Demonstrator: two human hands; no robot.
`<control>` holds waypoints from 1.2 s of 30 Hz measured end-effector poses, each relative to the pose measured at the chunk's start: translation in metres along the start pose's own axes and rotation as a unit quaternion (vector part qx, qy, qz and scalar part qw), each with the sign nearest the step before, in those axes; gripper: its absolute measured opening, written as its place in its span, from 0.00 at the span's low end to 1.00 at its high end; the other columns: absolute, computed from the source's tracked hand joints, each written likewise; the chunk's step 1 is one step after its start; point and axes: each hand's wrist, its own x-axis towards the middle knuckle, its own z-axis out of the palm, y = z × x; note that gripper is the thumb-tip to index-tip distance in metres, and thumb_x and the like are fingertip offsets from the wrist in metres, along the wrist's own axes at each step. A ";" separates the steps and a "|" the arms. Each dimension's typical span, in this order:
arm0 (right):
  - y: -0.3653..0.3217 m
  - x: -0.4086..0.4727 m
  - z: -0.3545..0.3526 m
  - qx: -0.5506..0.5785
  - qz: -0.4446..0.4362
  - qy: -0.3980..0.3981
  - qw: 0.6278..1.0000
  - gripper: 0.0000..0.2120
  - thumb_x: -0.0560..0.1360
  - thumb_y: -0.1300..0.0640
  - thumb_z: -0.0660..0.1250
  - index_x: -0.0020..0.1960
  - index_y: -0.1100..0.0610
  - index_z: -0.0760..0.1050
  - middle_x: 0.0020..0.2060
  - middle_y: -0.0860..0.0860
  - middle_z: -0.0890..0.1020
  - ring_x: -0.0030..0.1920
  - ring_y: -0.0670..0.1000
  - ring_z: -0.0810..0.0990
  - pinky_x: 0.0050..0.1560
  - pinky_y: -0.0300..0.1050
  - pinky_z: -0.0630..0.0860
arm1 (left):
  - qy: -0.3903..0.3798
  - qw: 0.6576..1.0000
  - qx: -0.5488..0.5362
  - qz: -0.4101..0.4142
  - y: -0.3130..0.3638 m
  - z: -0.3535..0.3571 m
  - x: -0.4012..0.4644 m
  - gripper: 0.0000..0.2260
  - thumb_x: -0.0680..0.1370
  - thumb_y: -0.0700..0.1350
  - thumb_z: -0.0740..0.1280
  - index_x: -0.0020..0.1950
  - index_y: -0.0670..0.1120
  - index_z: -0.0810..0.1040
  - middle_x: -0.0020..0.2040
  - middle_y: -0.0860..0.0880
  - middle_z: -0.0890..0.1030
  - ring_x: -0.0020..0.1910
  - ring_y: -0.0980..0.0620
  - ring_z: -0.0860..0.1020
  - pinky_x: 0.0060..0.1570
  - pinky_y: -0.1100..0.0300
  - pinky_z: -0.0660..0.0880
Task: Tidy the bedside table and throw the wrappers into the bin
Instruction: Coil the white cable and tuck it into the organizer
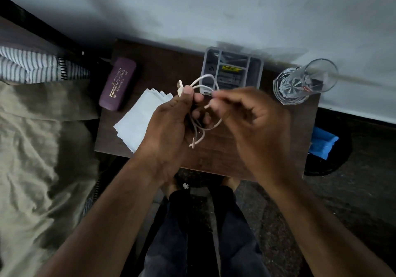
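Above the dark wooden bedside table, both my hands hold a white USB cable looped into coils. My left hand grips the bundle, with the USB plug sticking up past the thumb. My right hand pinches a strand of the cable between fingertips, blurred. A stack of white tissues lies on the table's left half. A purple glasses case rests at the far left. A grey compartment tray stands against the wall. A black bin with a blue wrapper sits right of the table.
A clear drinking glass stands on the table's far right corner. A bed with an olive sheet and a striped pillow lies to the left. A pale wall runs behind the table. My legs stand below on the dark floor.
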 end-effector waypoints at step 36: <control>0.059 0.010 0.054 -0.043 0.062 -0.341 0.937 0.09 0.74 0.51 0.76 0.53 0.52 0.88 0.72 0.47 0.76 0.78 0.51 0.58 0.78 0.51 0.53 | -0.106 0.985 -0.132 0.040 0.057 0.001 -0.007 0.15 0.85 0.49 0.58 0.43 0.46 0.76 0.17 0.52 0.65 0.19 0.57 0.69 0.41 0.62 0.78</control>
